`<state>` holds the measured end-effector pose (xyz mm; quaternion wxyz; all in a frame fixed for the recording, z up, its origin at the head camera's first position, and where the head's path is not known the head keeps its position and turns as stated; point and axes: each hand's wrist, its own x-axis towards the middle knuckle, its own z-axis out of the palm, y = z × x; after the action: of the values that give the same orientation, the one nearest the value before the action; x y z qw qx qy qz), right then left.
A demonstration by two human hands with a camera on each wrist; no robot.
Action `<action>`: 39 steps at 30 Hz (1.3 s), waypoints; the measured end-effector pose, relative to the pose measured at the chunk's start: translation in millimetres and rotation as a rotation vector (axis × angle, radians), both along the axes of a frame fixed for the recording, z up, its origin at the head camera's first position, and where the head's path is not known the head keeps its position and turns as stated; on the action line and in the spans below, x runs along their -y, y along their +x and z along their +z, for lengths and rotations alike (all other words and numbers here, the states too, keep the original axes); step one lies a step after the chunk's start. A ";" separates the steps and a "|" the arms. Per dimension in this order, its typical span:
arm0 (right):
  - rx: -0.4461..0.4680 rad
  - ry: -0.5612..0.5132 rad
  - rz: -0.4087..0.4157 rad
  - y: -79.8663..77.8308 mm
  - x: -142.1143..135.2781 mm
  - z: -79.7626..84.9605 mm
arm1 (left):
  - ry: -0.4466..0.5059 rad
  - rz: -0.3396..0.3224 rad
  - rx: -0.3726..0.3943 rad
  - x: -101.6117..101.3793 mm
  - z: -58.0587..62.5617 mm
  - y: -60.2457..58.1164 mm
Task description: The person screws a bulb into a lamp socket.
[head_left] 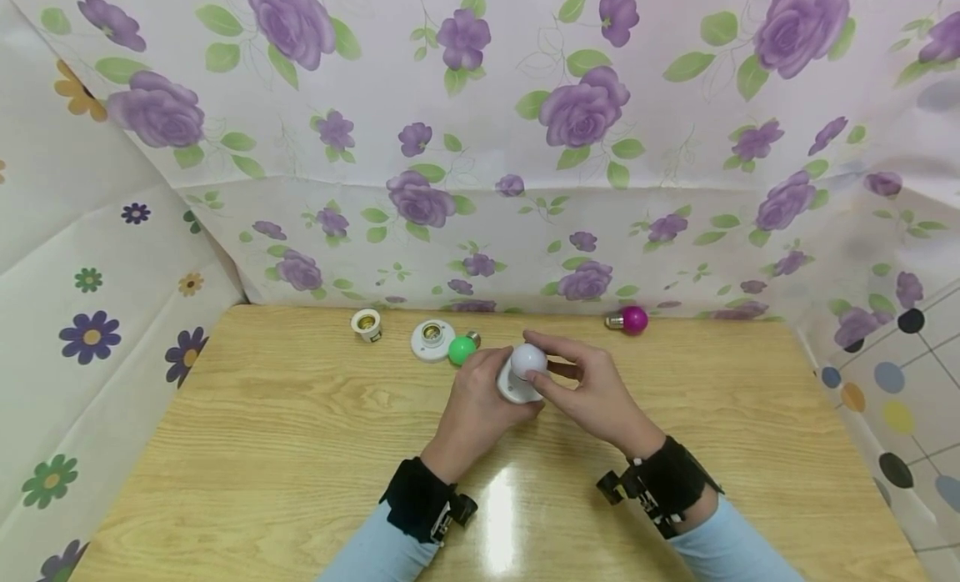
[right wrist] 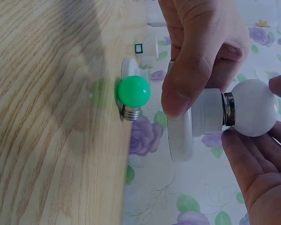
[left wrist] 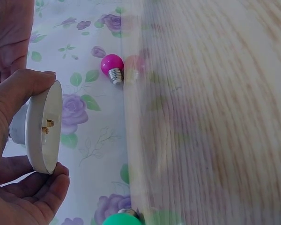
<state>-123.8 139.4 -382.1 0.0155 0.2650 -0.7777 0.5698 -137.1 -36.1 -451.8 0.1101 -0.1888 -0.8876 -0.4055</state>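
Observation:
My left hand (head_left: 480, 390) grips a round-based white lamp holder (right wrist: 180, 136) by its rim. Brass terminals show on the underside of its base in the left wrist view. At the socket's mouth sits a white light bulb (right wrist: 255, 108), a band of its metal cap still showing. The fingers and thumb of my right hand (head_left: 600, 394) pinch this bulb's globe. Just beyond the left hand lies a green light bulb (head_left: 462, 349), on its side against a second round-based lamp holder (head_left: 422, 346).
A smaller white lamp socket (head_left: 367, 325) stands at the table's back left. Toward the back right lies a magenta light bulb (head_left: 634, 320). The wooden table (head_left: 300, 449) meets a flowered cloth (head_left: 480, 148) at its back edge.

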 end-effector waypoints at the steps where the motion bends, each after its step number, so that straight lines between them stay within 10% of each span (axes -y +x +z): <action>1: 0.005 -0.001 0.005 -0.2 0.0 -0.9 | -0.002 0.001 -0.002 0.1 -0.1 0.2; 39: -0.051 -0.027 -0.100 -12.7 -2.9 -25.7 | 0.005 0.007 -0.008 0.4 0.2 1.5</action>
<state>-136.4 142.3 -407.8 0.0673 0.2397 -0.7817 0.5717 -135.6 -36.5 -451.6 0.1154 -0.1867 -0.8869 -0.4066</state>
